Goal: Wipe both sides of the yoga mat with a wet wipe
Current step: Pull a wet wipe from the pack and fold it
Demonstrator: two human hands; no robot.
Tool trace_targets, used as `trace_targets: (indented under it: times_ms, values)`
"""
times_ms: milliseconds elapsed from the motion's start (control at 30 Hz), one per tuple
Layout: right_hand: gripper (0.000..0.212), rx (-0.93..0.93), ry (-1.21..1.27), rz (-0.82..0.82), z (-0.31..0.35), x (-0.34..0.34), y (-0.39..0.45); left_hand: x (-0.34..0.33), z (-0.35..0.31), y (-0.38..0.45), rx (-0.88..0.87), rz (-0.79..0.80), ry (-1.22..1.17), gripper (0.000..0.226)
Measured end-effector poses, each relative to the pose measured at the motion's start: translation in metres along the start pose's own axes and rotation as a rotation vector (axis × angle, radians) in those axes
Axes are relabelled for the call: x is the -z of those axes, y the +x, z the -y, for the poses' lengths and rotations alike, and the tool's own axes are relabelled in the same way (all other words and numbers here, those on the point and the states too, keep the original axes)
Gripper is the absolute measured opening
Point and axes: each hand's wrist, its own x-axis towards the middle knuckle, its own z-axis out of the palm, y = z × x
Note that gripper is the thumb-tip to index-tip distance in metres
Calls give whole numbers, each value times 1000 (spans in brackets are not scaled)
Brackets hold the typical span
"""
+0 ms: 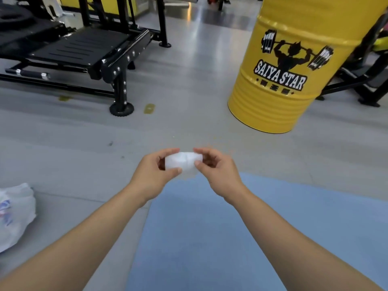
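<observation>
At far left on the grey floor lies a crumpled white plastic bag (15,215), likely set aside within reach. Beyond it stands black gym equipment (84,49). At centre, the left hand (153,175) pinches one end of a folded wet wipe (183,162) between thumb and fingers, and the right hand (218,173) pinches the other end, seemingly to pull it open before wiping. Below them the blue yoga mat (231,238) lies flat on the floor, one side up, apparently not yet wiped. Further right stands a yellow drum (294,59).
</observation>
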Motion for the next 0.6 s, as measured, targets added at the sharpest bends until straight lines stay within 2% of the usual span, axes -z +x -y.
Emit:
trace_targets:
  times_ms: [200, 367, 433, 467, 600]
  values:
    - [29, -8, -108, 3, 1, 41, 24, -36, -29, 32, -24, -14, 65, 44]
    - [6, 52, -260, -94, -3, 43, 54, -32, -25, 76, -155, 5, 307, 6]
    - [4, 41, -299, -112, -4, 38, 64, -24, -15, 96, -164, 19, 340, 13]
    - [7, -2, -278, -110, -3, 34, 70, -19, -12, 104, -127, 43, 279, 17]
    - [15, -199, 42, -70, 5, 21, 86, -6, -7, 124, 57, 155, -34, 36]
